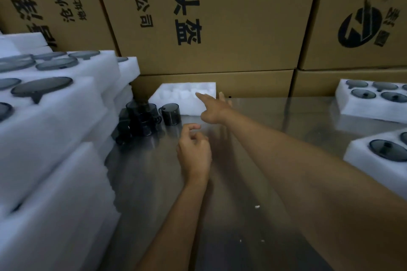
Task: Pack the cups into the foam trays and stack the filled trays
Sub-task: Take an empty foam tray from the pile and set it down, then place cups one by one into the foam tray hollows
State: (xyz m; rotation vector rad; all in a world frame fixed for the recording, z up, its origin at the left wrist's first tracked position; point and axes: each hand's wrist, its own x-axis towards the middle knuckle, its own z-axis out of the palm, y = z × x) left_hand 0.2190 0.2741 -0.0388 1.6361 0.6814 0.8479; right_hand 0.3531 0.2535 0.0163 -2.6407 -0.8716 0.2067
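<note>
Cardboard cartons [220, 17] wall off the back of the scene, stacked high and printed in black. The middle carton reads "头盔" in large characters, with "有限公司" and "西区)" in smaller print beside them; the one at right bears a round black logo. The text on the left carton is cut off and only partly legible.

Below them stretches a shiny metal worktop [253, 171]. A tall stack of filled trays [50, 116], white foam holding dark smoked cups, fills the left side. Two more filled trays [372, 101] lie at the right edge.

An empty foam tray [176, 97] lies at the back of the worktop against the cartons. Just in front of its left part stands a cluster of loose dark cups [141, 119], one single cup [170, 114] slightly apart to the right.

The right hand [214, 110] stretches out, index finger straight and touching the empty tray's right part, holding nothing. The left hand [193, 152] hovers nearer, fingers loosely curled, empty.
</note>
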